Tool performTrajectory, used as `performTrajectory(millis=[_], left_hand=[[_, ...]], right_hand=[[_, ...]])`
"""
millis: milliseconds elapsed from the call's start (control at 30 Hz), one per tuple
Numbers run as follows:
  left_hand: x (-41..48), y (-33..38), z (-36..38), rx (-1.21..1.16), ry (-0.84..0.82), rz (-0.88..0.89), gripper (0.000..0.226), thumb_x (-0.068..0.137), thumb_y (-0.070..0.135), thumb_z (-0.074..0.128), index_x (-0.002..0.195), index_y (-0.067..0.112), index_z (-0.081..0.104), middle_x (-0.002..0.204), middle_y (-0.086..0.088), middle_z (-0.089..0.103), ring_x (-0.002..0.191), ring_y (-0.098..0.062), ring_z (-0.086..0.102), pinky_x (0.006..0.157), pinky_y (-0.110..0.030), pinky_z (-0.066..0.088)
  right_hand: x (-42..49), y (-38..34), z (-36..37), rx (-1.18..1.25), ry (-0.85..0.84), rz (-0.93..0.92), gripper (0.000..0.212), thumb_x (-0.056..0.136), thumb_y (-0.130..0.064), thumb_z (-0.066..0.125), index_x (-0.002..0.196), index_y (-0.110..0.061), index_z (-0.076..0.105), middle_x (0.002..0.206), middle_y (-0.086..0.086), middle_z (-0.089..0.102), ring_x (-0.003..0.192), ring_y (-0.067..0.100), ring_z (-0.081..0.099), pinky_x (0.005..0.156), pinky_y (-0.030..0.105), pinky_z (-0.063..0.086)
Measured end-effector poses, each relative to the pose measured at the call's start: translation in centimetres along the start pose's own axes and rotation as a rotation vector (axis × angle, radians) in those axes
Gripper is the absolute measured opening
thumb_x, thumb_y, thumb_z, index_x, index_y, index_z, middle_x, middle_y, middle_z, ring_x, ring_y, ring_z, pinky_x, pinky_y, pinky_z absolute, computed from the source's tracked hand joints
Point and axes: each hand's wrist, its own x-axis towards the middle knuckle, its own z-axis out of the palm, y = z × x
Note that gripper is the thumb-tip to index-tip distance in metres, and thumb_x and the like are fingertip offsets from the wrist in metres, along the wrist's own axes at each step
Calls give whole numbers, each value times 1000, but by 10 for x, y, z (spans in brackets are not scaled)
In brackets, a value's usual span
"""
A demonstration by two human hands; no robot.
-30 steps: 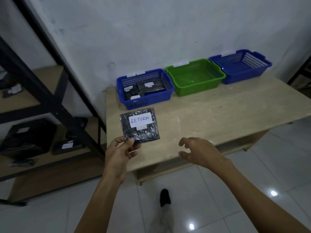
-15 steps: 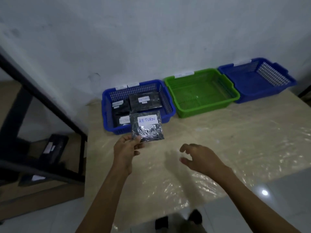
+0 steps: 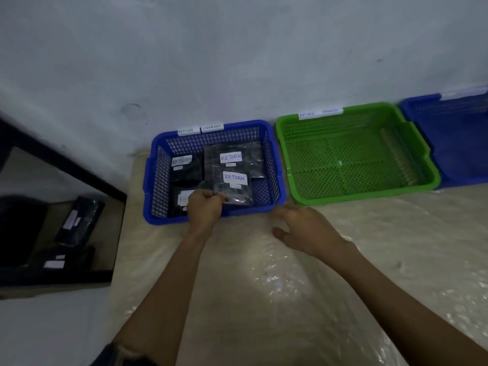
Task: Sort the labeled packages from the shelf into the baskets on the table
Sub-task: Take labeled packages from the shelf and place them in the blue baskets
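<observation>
My left hand (image 3: 204, 207) pinches the near edge of a black package (image 3: 232, 190) whose white label reads RETURN, holding it inside the left blue basket (image 3: 277, 165). Three other black labelled packages lie in that basket, one at the back right (image 3: 237, 151), one at the back left (image 3: 184, 170) and one at the front left, partly behind my hand. My right hand (image 3: 303, 229) hovers over the table just right of the basket's front corner, fingers loosely bent, holding nothing.
A green basket (image 3: 298, 191) with nothing in it stands right of the blue one, then a second blue basket (image 3: 412, 107) at the frame's edge, all against the wall. The table (image 3: 369, 260) has a glossy plastic cover. The black-framed shelf (image 3: 74, 165) at left holds more black packages (image 3: 79, 220).
I have stepped closer to the table. My left hand has carried the RETURN package forward from above the table into the left blue basket. My right hand stays over the table.
</observation>
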Motion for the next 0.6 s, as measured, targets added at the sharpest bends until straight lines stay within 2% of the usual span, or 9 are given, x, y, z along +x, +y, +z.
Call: performTrajectory(millis=[33, 100, 233, 333, 400, 500, 600], left_hand=[[5, -1, 4, 43, 0, 8, 33, 81, 16, 70, 58, 16, 47, 60, 1, 51, 60, -14, 48, 57, -27, 40], [14, 1, 11, 156, -36, 7, 38, 81, 17, 68, 54, 15, 42, 55, -2, 44, 55, -18, 44, 57, -27, 37], [30, 4, 16, 472, -116, -77, 19, 78, 23, 65, 69, 8, 57, 68, -4, 57, 65, -22, 56, 64, -33, 47], [37, 1, 16, 681, -191, -30, 26, 79, 31, 63, 78, 6, 59, 73, -6, 59, 73, -27, 60, 67, -33, 50], [40, -2, 17, 777, -207, 4, 29, 81, 34, 64, 78, 6, 57, 74, -5, 57, 72, -25, 58, 65, -31, 49], [42, -4, 20, 898, -160, 123, 31, 83, 35, 65, 86, 6, 54, 87, -11, 60, 81, -29, 59, 65, -33, 47], [47, -11, 27, 917, -164, 329, 36, 84, 33, 67, 104, 5, 57, 111, -17, 59, 105, -32, 54, 76, -37, 45]], right_hand=[[6, 1, -1, 2, -4, -14, 40, 91, -38, 53, 126, -20, 53, 121, 5, 60, 107, 28, 58, 85, 35, 48], [17, 3, -2, -10, -16, -28, 37, 91, -38, 53, 123, -19, 54, 118, 6, 61, 104, 28, 59, 84, 36, 48], [38, 10, 4, -17, -9, -21, 34, 87, -33, 57, 116, -16, 59, 106, 8, 63, 95, 31, 62, 79, 38, 50], [49, 14, 16, -81, 69, -50, 30, 74, -32, 64, 96, -12, 66, 87, 8, 61, 78, 31, 63, 65, 38, 50], [54, 14, 23, -131, 121, -53, 33, 74, -40, 59, 93, -14, 67, 86, 6, 58, 77, 28, 61, 65, 37, 48], [57, 13, 35, -218, 122, -50, 44, 77, -51, 42, 92, -18, 66, 87, 2, 58, 80, 24, 59, 73, 37, 37], [54, 13, 45, -259, 111, -49, 44, 79, -53, 43, 94, -18, 64, 86, 1, 60, 82, 25, 58, 79, 38, 31]])
